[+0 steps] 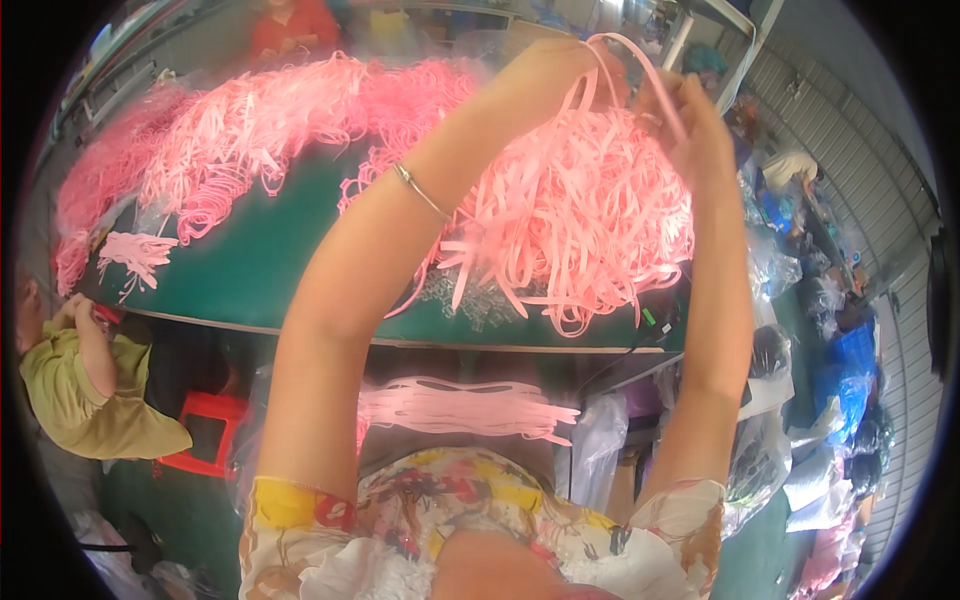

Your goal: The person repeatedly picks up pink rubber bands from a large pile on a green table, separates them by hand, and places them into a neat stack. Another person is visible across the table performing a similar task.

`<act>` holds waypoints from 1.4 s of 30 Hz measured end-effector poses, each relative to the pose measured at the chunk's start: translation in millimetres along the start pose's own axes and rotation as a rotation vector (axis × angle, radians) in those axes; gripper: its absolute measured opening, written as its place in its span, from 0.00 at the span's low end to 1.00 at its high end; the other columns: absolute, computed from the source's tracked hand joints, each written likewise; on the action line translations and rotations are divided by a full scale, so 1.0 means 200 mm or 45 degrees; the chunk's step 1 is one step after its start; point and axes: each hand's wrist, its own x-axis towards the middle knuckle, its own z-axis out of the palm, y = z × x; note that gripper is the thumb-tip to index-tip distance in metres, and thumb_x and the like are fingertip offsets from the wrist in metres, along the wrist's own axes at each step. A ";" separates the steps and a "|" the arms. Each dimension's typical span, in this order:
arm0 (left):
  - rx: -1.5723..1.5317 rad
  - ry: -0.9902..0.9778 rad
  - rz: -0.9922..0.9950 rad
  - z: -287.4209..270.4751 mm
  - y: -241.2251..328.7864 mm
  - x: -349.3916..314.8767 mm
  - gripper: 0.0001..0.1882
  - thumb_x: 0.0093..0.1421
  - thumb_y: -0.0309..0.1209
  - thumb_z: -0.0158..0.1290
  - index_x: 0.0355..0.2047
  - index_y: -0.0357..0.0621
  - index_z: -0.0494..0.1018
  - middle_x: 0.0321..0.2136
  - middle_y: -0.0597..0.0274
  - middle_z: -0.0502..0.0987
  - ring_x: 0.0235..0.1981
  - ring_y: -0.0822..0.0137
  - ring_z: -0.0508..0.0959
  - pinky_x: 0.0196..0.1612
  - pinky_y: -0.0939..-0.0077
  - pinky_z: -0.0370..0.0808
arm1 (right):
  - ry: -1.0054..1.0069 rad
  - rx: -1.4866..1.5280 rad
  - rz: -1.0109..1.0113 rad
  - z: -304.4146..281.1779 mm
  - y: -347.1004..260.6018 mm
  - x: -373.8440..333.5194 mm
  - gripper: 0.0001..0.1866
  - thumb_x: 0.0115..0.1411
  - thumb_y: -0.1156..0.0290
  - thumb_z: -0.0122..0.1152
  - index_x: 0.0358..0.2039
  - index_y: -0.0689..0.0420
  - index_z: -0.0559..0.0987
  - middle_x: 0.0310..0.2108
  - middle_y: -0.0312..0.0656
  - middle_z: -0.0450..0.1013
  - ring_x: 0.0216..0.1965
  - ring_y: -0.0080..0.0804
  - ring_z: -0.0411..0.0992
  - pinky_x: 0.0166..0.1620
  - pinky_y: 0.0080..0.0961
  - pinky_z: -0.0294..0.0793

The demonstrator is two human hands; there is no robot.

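Holding up pale pink flat strap (651, 72), arched between both hands above tangled heap of pale pink straps (590, 215) on green-topped table (260, 240). Right hand (695, 130): fingers curled, apparently closed on strap. Left hand (565, 72): fingertips blurred, partly hidden; cannot tell how firmly closed. Best handled gently: draw strap out slowly, work crossing loops loose rather than yanking, smooth out twists. Mind small clear plastic pieces (480, 302) by heap's near edge; could snag.

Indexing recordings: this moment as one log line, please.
left hand: at pink strap, grip unclear | right hand: holding same strap | pink strap pile: on green table | pink bundle: near floral top
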 end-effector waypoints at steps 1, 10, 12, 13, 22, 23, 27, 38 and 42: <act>-0.176 0.010 -0.063 -0.02 0.02 0.02 0.15 0.59 0.31 0.43 0.37 0.30 0.70 0.32 0.49 0.76 0.36 0.60 0.77 0.39 0.70 0.74 | 0.049 0.128 0.020 0.01 0.05 -0.02 0.18 0.63 0.58 0.42 0.39 0.60 0.73 0.32 0.38 0.71 0.33 0.25 0.68 0.36 0.22 0.67; -0.512 0.142 -0.203 0.01 0.28 0.02 0.18 0.62 0.34 0.39 0.44 0.30 0.66 0.39 0.48 0.73 0.39 0.57 0.76 0.43 0.67 0.75 | -0.011 -0.286 -0.082 0.22 0.08 0.01 0.15 0.56 0.67 0.52 0.44 0.59 0.70 0.37 0.35 0.70 0.39 0.22 0.67 0.42 0.21 0.65; -0.552 0.183 -0.140 0.05 0.34 0.02 0.16 0.60 0.26 0.35 0.44 0.28 0.63 0.38 0.41 0.72 0.39 0.54 0.75 0.42 0.61 0.74 | -0.089 -0.378 -0.018 0.29 0.12 -0.02 0.14 0.55 0.71 0.54 0.42 0.60 0.71 0.37 0.34 0.70 0.38 0.20 0.67 0.44 0.20 0.64; -0.575 0.193 -0.130 0.04 0.36 0.01 0.15 0.60 0.26 0.36 0.44 0.28 0.63 0.38 0.41 0.72 0.40 0.54 0.75 0.42 0.60 0.74 | -0.145 -0.372 0.057 0.31 0.14 -0.06 0.13 0.55 0.72 0.54 0.42 0.60 0.72 0.36 0.34 0.70 0.38 0.20 0.67 0.44 0.20 0.64; -0.770 -0.009 -0.131 -0.11 0.38 -0.01 0.19 0.61 0.35 0.42 0.47 0.32 0.61 0.41 0.40 0.70 0.42 0.49 0.74 0.49 0.57 0.71 | -0.045 -0.296 -0.029 0.45 0.00 -0.04 0.20 0.54 0.66 0.56 0.46 0.60 0.70 0.39 0.37 0.71 0.41 0.25 0.68 0.46 0.23 0.65; -0.848 -0.090 -0.093 -0.13 0.38 0.00 0.20 0.61 0.35 0.42 0.47 0.32 0.61 0.41 0.40 0.70 0.42 0.49 0.73 0.49 0.57 0.71 | -0.086 -0.377 -0.043 0.49 -0.03 -0.03 0.22 0.54 0.64 0.57 0.47 0.60 0.69 0.40 0.38 0.71 0.41 0.25 0.68 0.46 0.24 0.65; -0.909 -0.211 -0.045 -0.12 0.43 -0.01 0.27 0.59 0.42 0.46 0.53 0.37 0.58 0.45 0.48 0.69 0.46 0.53 0.70 0.51 0.55 0.67 | -0.300 -0.500 0.055 0.54 0.00 -0.08 0.16 0.56 0.67 0.54 0.43 0.62 0.72 0.30 0.38 0.73 0.36 0.24 0.69 0.43 0.21 0.65; -0.634 0.461 0.163 -0.39 0.46 -0.75 0.16 0.60 0.32 0.45 0.45 0.35 0.66 0.37 0.54 0.73 0.39 0.61 0.74 0.47 0.66 0.71 | 0.074 -0.414 0.383 0.17 0.07 -0.48 0.07 0.55 0.72 0.55 0.31 0.63 0.75 0.18 0.28 0.65 0.19 0.12 0.60 0.22 0.10 0.57; -0.513 0.694 -0.089 -0.38 0.23 -1.31 0.16 0.60 0.31 0.48 0.45 0.35 0.67 0.39 0.56 0.72 0.42 0.64 0.72 0.50 0.67 0.68 | 0.009 -0.255 0.598 0.08 0.17 -0.77 0.06 0.54 0.73 0.56 0.31 0.63 0.74 0.17 0.29 0.64 0.17 0.12 0.56 0.20 0.10 0.52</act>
